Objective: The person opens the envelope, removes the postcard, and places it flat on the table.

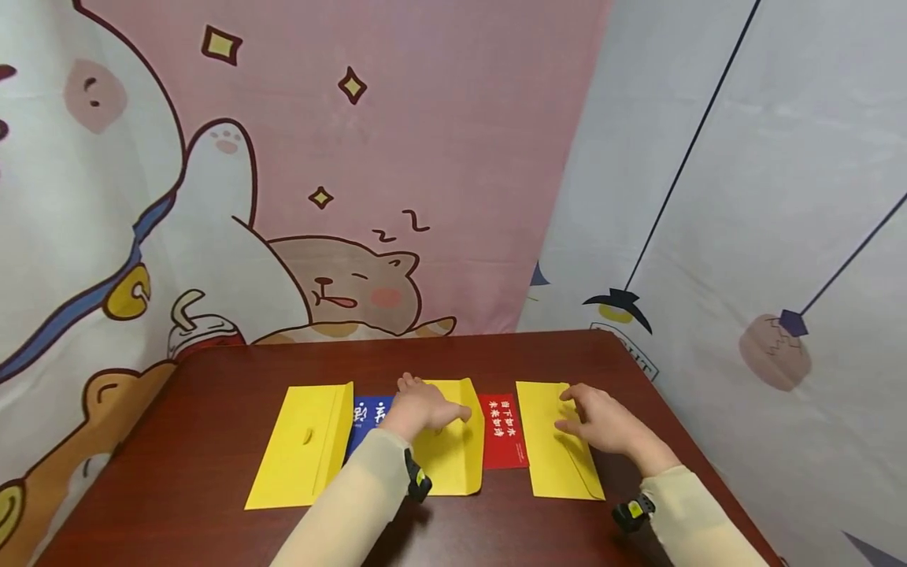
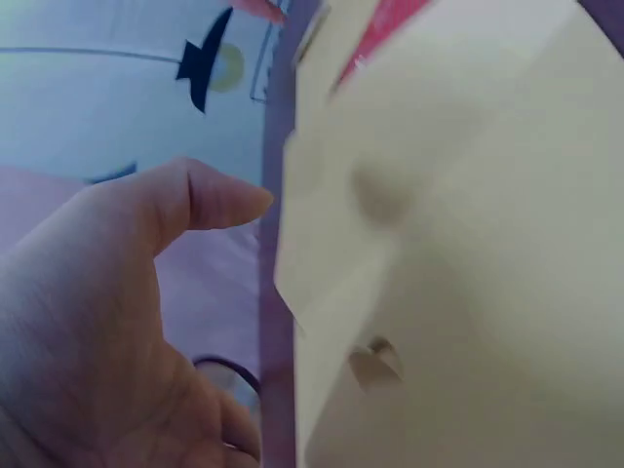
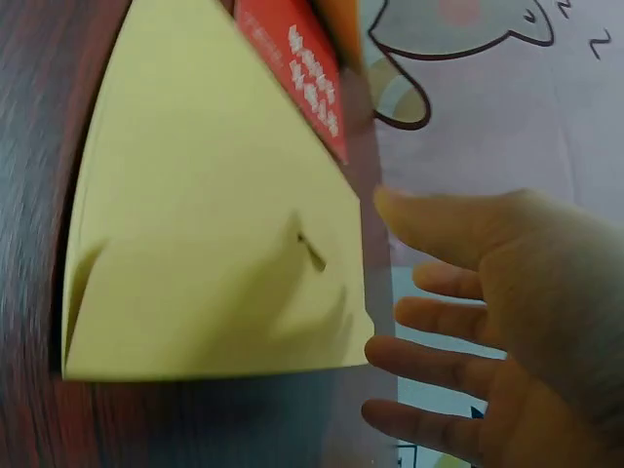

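Note:
My left hand (image 1: pixel 421 409) hovers over the middle yellow envelope (image 1: pixel 453 468), with the thumb pointing right and nothing held. In the left wrist view, a gap shows between the left thumb and the envelope (image 2: pixel 468 253), which has a small cut tab. Over the far end of the right yellow envelope (image 1: pixel 560 468), my right hand (image 1: pixel 602 421) holds nothing. Its fingers (image 3: pixel 429 366) are loosely spread beside that envelope in the right wrist view. A red card (image 1: pixel 503 437) with white writing lies between these two envelopes. Left of the middle envelope is a blue card (image 1: pixel 363 421), partly hidden by the left arm.
Another yellow envelope (image 1: pixel 286 453), with a small curved tab, lies at the left of the row. All rest on a dark reddish-brown table (image 1: pixel 177 488). Behind the table and along its right side hangs a cartoon-printed cloth (image 1: pixel 482 197).

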The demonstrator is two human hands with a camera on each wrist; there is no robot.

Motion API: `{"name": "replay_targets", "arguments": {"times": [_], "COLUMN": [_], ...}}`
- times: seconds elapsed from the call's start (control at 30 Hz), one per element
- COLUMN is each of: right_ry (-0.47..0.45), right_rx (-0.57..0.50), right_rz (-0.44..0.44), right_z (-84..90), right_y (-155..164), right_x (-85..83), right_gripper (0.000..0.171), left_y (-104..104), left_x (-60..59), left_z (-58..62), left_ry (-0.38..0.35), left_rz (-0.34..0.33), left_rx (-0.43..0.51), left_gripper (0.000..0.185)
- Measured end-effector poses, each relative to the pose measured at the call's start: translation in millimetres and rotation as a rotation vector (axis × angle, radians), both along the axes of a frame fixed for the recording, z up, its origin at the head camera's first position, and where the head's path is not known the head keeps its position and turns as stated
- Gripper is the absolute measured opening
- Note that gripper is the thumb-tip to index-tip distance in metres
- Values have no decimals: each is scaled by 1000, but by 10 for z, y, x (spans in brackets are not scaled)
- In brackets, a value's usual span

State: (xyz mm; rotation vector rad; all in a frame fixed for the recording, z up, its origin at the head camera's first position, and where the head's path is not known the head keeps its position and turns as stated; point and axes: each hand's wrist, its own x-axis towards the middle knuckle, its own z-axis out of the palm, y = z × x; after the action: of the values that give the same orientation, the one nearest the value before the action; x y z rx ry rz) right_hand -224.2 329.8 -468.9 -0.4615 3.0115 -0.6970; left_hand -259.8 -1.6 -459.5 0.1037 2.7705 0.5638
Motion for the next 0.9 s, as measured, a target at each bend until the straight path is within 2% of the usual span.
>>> {"name": "replay_targets", "arguments": {"times": [0.1,0.17,0.3,0.4,0.57,0.67,0.77,0.9], "right_ry": [-47,-83,-139,-149,-159,-164,-178,-219], "right_rx": [63,106,177,214,251,272,286,298], "right_rz": [44,61,93,131,173,179,174,156], "right_z": [-4,-7,12,38,61,65,78,99], "right_y": [23,26,-10,-59,-100,-97,-89,-80], "right_x": [24,30,9,-23,-74,-89,-97,-102], "right_gripper": [69,80,94,96,95,97,99,103], "left_y": [148,302,644,855,1052,1114,1158,1194], "left_x": [30,80,168,197,142,96,61,45], "left_z": [57,76,8,-78,-188,-210,-222,-236], "left_ry": [92,141,198,218,233,225,212,176], "left_rz": [-83,-182,-407,-513,-587,-619,-637,-629], "left_rx": [-47,-97,-193,-248,-297,-309,-332,-345], "left_gripper": [118,120,127,134,144,147,149,151]}}
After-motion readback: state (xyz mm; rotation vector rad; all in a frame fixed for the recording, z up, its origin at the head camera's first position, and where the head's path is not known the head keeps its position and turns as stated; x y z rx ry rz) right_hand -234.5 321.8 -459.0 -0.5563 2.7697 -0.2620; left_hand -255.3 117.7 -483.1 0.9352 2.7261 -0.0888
